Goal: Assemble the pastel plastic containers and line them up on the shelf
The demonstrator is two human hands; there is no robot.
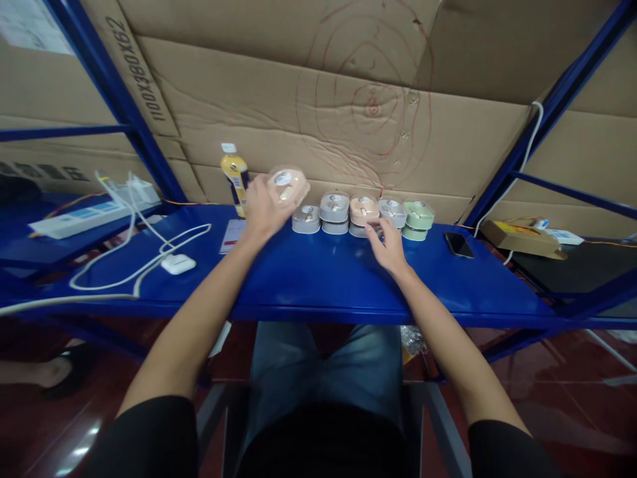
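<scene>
Head view: left hand (263,207) raised above the blue desk (318,279), closed on the left side of a peach box (299,188); box tilted, pale round label on top, slight blur over the hand. Box is just above the left end of a row of 5 columns, set near the cardboard (239,86). Row, left to right: 1 single grey box (306,219); 1 grey stack (334,211), 2 high; 1 mixed stack (364,207), peach on grey; 1 grey-topped stack (393,211), lower part mostly behind the fingers; 1 green stack (419,216), 2 high. Right hand (391,249) in front of the mixed and grey-topped stacks, thumb and fingers part spread, lightly curved; whether the fingertips touch the boxes, cannot tell. Yellow bottle (233,169) stands just left of the left hand; pale slab (231,236) lies flat, partly behind the left forearm. Farther left: white case (178,264), looped cable (74,302), power strip (94,216). Dark phone (458,245) lies right of the row. Red rings (373,108) drawn on the cardboard
</scene>
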